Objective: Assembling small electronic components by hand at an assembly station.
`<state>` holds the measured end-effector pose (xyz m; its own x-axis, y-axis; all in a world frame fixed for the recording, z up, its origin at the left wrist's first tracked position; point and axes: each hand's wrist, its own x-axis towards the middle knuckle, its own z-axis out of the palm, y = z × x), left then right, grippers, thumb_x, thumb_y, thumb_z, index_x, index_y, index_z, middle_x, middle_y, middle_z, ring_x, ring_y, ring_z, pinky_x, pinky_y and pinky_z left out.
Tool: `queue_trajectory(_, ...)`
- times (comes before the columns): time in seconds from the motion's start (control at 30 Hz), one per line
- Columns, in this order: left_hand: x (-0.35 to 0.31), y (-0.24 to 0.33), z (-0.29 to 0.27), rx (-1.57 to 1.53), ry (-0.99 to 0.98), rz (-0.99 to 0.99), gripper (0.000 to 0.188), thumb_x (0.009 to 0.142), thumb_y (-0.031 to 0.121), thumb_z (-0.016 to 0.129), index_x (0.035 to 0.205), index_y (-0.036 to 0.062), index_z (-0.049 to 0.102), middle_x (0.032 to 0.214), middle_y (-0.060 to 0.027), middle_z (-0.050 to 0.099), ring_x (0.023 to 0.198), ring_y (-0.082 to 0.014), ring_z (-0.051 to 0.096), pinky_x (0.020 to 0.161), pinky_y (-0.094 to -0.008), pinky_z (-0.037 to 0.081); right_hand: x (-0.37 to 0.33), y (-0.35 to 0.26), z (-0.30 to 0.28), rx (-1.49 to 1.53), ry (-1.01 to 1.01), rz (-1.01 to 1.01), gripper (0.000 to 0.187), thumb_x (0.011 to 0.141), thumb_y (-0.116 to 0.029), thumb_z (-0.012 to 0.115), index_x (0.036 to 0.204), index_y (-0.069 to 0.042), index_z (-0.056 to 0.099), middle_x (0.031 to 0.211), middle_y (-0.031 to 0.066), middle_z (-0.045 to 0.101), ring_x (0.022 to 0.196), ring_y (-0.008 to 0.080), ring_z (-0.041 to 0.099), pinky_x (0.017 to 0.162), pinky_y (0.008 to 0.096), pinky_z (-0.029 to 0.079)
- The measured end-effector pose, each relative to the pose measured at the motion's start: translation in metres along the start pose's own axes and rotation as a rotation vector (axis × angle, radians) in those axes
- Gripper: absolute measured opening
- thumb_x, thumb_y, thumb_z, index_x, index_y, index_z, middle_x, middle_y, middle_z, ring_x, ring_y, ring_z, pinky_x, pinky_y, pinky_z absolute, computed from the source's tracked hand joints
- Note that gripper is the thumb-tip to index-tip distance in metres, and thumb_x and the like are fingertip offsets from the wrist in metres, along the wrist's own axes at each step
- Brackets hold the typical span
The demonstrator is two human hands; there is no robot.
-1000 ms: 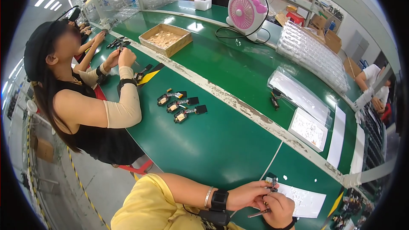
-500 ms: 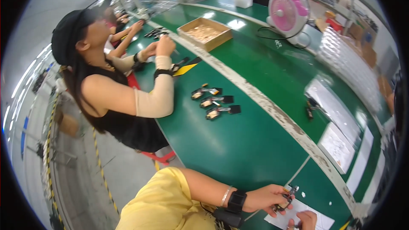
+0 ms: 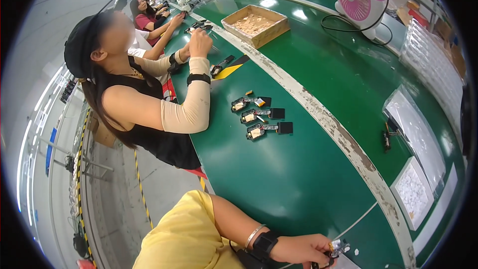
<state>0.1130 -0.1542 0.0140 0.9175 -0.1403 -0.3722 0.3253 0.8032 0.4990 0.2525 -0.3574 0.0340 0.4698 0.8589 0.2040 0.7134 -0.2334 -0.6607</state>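
Observation:
My left hand is at the lower right, closed around a small electronic assembly with silvery and black parts. Its fingers curl around the near side and hide part of it. A white sheet shows below this assembly, mostly cut off by the frame's lower edge. My right hand is out of view. Farther along the green bench, three similar assemblies with black square ends lie in a row.
A co-worker in black sits at the left, handling small parts. A wooden box of small pieces stands beyond the pale divider strip. A pink-and-white fan, plastic bags and a white tray occupy the far side.
The view has shifted, so my left hand and its assembly sit lower in the picture. My right hand, partly visible before, has left the frame.

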Motion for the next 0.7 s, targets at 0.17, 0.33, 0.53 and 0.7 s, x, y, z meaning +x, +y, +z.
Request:
queue_trajectory(0.17, -0.006, 0.013, -0.004, -0.047, 0.016, 0.051, 0.016, 0.085, 0.016, 0.055, 0.094, 0.0025, 0.056, 0.088, -0.0069, 0.061, 0.070, -0.0125, 0.058, 0.059, -0.0228, 0.046, 0.000, 0.003, 0.002, 0.004, 0.043, 0.040, 0.019, 0.073, -0.001, 0.063, 0.092, -0.004, 0.062, 0.083, 0.0104, 0.056, 0.051, 0.0147, 0.040, 0.044, 0.0259, 0.033)
queue_trajectory(0.33, -0.029, 0.045, -0.012, -0.026, -0.326, 0.662, 0.026, 0.085, 0.025, 0.056, 0.097, 0.0031, 0.053, 0.082, -0.0119, 0.059, 0.070, -0.0170, 0.055, 0.057, -0.0249, 0.042, -0.001, 0.009, 0.001, 0.140, 0.056, 0.139, 0.020, 0.071, 0.003, 0.060, 0.089, -0.004, 0.061, 0.080, 0.0077, 0.056, 0.052, 0.0119, 0.039, 0.045, 0.0240, 0.032)
queue_trajectory(0.53, -0.037, 0.081, 0.010, 0.047, -0.505, 0.883, 0.012, 0.088, 0.020, 0.054, 0.088, 0.0089, 0.058, 0.089, -0.0139, 0.062, 0.087, -0.0282, 0.054, 0.072, -0.0339, 0.045, 0.003, 0.012, 0.001, 0.160, -0.003, 0.177, 0.022, 0.071, 0.006, 0.057, 0.091, -0.003, 0.061, 0.082, 0.0088, 0.054, 0.054, 0.0104, 0.040, 0.046, 0.0223, 0.033)
queue_trajectory(0.7, -0.033, 0.082, 0.002, 0.283, -0.547, 1.136, 0.011, 0.088, 0.019, 0.055, 0.087, 0.0085, 0.057, 0.090, -0.0114, 0.062, 0.085, -0.0275, 0.054, 0.071, -0.0343, 0.046, 0.018, 0.041, 0.013, 0.257, 0.036, -0.154, 0.022, 0.071, 0.005, 0.058, 0.091, -0.002, 0.061, 0.084, 0.0120, 0.053, 0.054, 0.0143, 0.043, 0.048, 0.0254, 0.036)
